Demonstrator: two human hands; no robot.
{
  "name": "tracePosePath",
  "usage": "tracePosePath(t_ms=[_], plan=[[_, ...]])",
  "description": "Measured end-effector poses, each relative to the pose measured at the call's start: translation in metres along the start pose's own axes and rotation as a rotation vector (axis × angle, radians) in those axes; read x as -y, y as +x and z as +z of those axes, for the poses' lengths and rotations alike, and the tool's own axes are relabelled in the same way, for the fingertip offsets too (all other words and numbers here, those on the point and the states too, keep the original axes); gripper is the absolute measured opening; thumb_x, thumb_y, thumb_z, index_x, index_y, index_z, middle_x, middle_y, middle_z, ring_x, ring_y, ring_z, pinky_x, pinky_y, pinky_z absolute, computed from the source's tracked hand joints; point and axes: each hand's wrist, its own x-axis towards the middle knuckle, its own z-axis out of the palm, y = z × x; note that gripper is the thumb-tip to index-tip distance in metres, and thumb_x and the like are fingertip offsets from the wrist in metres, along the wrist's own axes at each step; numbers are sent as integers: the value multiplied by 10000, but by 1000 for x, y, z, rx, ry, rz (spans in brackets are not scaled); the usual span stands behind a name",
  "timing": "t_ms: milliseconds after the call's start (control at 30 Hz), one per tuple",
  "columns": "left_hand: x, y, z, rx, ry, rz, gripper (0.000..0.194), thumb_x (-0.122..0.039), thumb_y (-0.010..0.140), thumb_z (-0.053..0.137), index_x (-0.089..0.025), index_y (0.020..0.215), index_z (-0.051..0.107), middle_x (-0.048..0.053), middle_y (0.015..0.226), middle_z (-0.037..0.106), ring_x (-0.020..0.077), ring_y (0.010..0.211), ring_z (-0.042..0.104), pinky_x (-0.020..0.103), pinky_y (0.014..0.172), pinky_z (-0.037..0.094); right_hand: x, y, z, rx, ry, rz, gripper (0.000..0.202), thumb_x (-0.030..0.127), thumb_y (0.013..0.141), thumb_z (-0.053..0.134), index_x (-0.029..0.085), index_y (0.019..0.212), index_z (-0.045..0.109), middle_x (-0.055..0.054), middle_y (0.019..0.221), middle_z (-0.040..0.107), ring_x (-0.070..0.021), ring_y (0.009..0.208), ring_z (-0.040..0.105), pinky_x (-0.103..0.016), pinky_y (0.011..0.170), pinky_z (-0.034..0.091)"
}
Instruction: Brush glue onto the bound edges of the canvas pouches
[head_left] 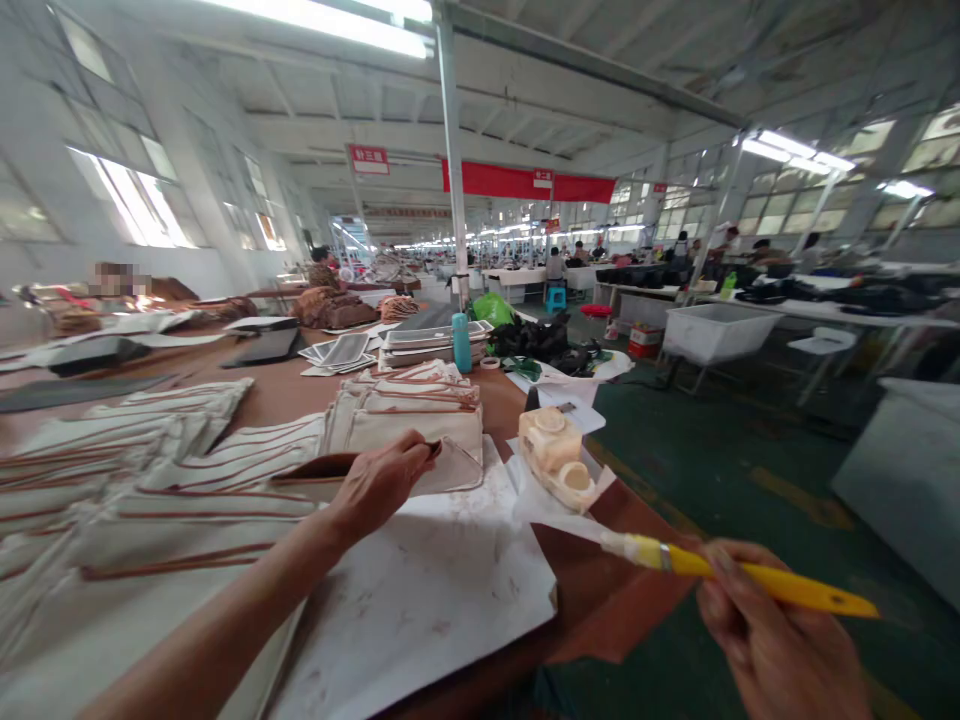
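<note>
The left hand [384, 478] pinches, seemingly to steady, a cream, brown-edged fabric piece [456, 468]; well apart, the right hand [784, 630] grips a yellow-handled brush [684, 562].

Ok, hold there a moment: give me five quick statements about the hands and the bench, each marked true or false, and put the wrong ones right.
1. The right hand holds a brush with a yellow handle. True.
2. White paper lies left of the brush in this view. True.
3. The left hand lies flat with spread fingers. False: the left hand grips the edge of a pale piece.
4. The bristles are inside the plastic container. False: the bristles are outside the container.
5. The blue bottle stands upright. True.
</note>
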Motion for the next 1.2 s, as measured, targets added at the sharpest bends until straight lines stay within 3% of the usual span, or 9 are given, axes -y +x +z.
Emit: tracePosePath(t_ms=[100,233,400,567,700,867,967,1067,1200], plan=[[-39,-24,-18,183,-104,161,281,-360,1006,424,-213,883,629,9,973,614,124,721,569,235,645,370,-22,41,10,40,-143,6,403,589,932,610,196,1020,629,29,637,502,-127,487,433,-227,423,352],[-78,-53,-6,321,-255,140,208,-250,961,467,-204,838,627,15,916,618,146,779,603,225,697,419,-53,91,30,128,-280,-52,483,647,897,612,171,964,663,5,635,559,-141,487,471,-244,445,359],[-91,-69,31,216,-231,-54,137,-211,945,491,-213,931,627,42,1044,634,183,881,657,261,768,478,-88,130,61,260,-419,-126,410,552,971,589,151,926,662,-1,697,597,-138,545,544,-257,531,458],[-90,-86,51,58,-317,-39,195,-181,980,411,-237,985,597,39,1101,643,162,915,660,237,779,482,-104,150,77,342,-546,-154,324,451,992,631,148,879,645,13,749,613,-138,627,596,-296,642,532],[-84,-90,29,98,-371,-169,226,-284,1003,398,-225,914,597,-2,912,661,153,796,618,218,683,424,-97,150,67,345,-554,-195,370,499,1009,562,152,935,669,-2,738,639,-151,610,610,-295,625,522],[-66,-61,-46,298,-402,-207,296,-399,948,466,-189,763,564,-35,693,571,137,668,519,209,580,321,-83,126,47,406,-515,-266,394,558,936,541,209,925,723,-67,837,726,-240,751,684,-313,693,521],[-70,-45,-79,317,-245,-222,246,-357,926,485,-201,754,564,-32,679,573,132,624,501,231,557,252,-78,110,37,432,-486,-291,355,557,896,587,235,899,736,-78,928,743,-276,841,692,-338,779,518],[-87,-43,-77,297,-133,-241,173,-277,893,510,-214,744,571,-16,706,612,147,645,527,254,566,222,-78,103,33,378,-450,-267,352,563,887,604,241,939,736,-70,933,741,-266,793,691,-335,738,518],[-106,-55,-37,244,-230,-219,164,-218,883,497,-209,730,557,-1,729,637,155,673,538,252,582,257,-78,98,33,278,-383,-169,410,611,853,632,221,930,732,-30,683,686,-206,494,601,-300,503,460]])
